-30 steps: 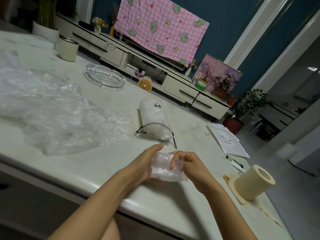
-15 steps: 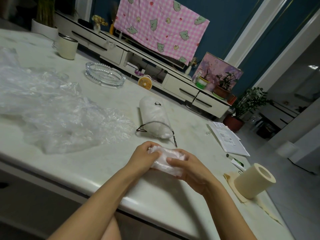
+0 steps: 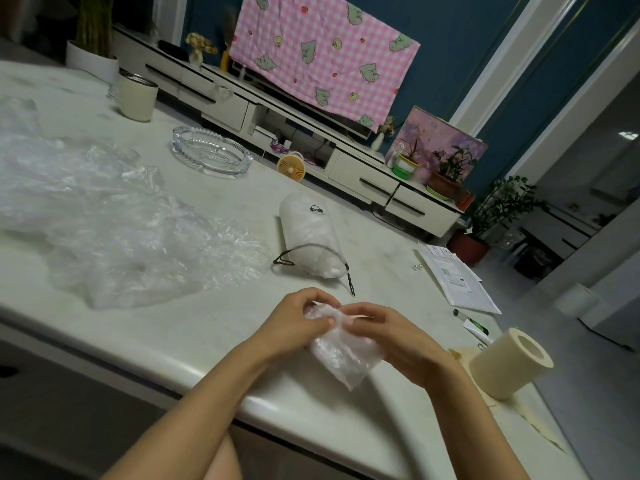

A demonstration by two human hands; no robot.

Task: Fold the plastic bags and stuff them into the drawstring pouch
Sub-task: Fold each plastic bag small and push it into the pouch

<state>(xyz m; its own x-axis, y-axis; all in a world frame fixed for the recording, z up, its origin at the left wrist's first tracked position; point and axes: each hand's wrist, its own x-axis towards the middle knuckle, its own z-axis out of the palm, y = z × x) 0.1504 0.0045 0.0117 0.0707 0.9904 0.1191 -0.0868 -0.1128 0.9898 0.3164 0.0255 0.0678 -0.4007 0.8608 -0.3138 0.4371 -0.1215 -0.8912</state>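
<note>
On the table [image 3: 207, 327], far left, loose plastic bags [image 3: 121, 237] lie heaped, with the stuffed drawstring pouch [image 3: 308, 237] lying beside them. Nearer, the left hand [image 3: 294, 323] has a curled grip on a folded bag [image 3: 341, 355], and the right hand [image 3: 398, 344] grips its other side.

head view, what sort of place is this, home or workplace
Probably a home living room: a long low drawer cabinet runs along the far side, a pink checked cloth hangs draped above it, and potted plants stand at its end.
</note>
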